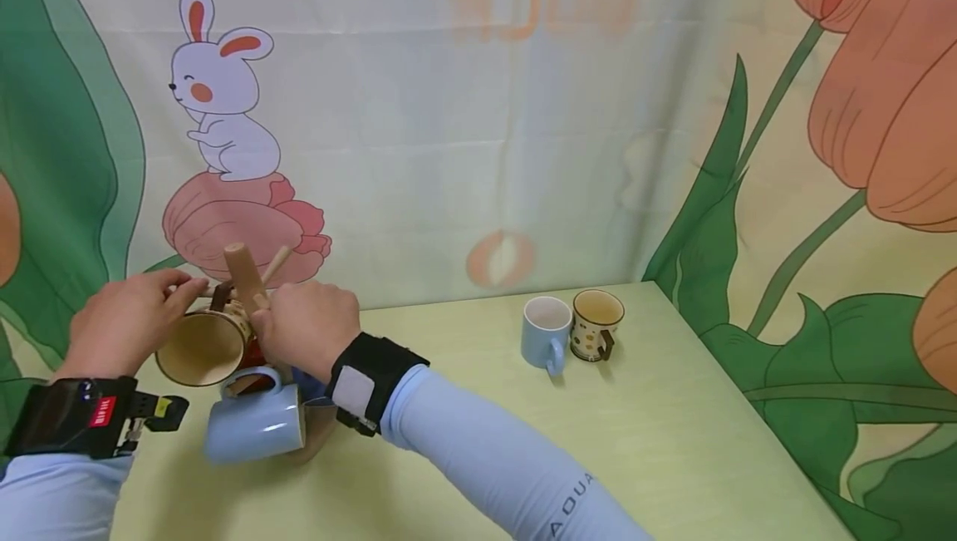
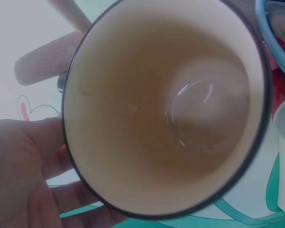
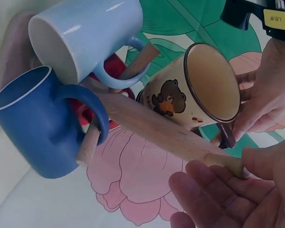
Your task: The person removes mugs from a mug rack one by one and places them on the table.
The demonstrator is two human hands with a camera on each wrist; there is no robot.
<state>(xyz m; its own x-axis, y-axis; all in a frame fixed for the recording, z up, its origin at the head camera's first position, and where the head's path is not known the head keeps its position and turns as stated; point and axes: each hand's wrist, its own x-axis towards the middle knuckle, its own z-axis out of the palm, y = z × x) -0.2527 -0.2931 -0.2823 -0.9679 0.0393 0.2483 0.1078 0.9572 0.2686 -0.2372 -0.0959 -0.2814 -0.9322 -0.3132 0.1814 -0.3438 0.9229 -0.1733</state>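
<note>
A wooden mug tree (image 1: 242,275) stands at the left of the table. My left hand (image 1: 123,321) holds a cream mug (image 1: 200,350) with a dark rim and a bear print, its fingers near the handle. That mug tilts with its mouth toward me; whether its handle is round a peg, I cannot tell. With thumb and fingers, my right hand (image 1: 314,325) pinches a wooden peg near the post's top. Lower down, a light blue mug (image 1: 254,425) hangs sideways by its handle. The right wrist view shows a dark blue mug (image 3: 33,123) on another peg and a partly hidden red mug (image 3: 113,66).
A second light blue mug (image 1: 546,341) and a second cream patterned mug (image 1: 596,325) stand upright side by side at the table's back right. A printed curtain (image 1: 419,150) hangs behind the table (image 1: 463,458).
</note>
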